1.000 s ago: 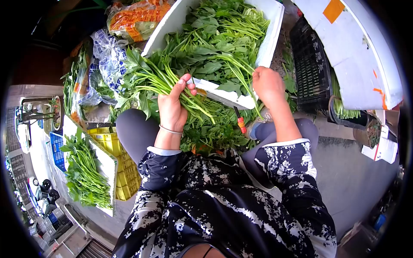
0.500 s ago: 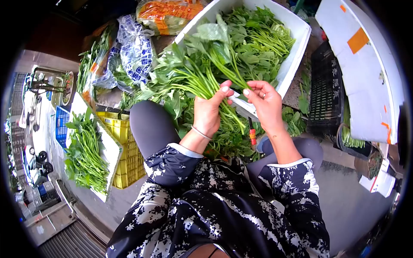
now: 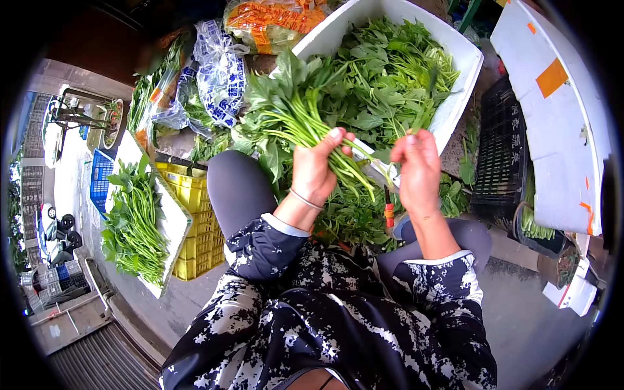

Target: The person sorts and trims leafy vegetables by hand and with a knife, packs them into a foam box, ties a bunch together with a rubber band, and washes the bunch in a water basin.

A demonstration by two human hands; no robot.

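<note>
Right hand (image 3: 419,168), hold unclear, shifts away from stalks (image 3: 296,123) the left hand (image 3: 312,172) grips; piled greens (image 3: 135,224) lie on board (image 3: 174,221), foam box (image 3: 450,43) still heaped.

Above the white rectangular foam box (image 3: 464,97), a hand can enter freely, except over its near left edge, blocked by the bunch of long-stemmed green leaves (image 3: 300,122). To its right, a narrow gap separates it from the black slatted plastic crate (image 3: 498,146); the orange-printed clear plastic bag (image 3: 272,26) crowds its far left.

Hands (image 3: 314,171): two. Bracelet (image 3: 305,201): one. Held bunch (image 3: 300,120): one. Red-handled tool (image 3: 389,214): one. Black crate (image 3: 497,148): one. Greens-filled foam box (image 3: 469,78): one.
</note>
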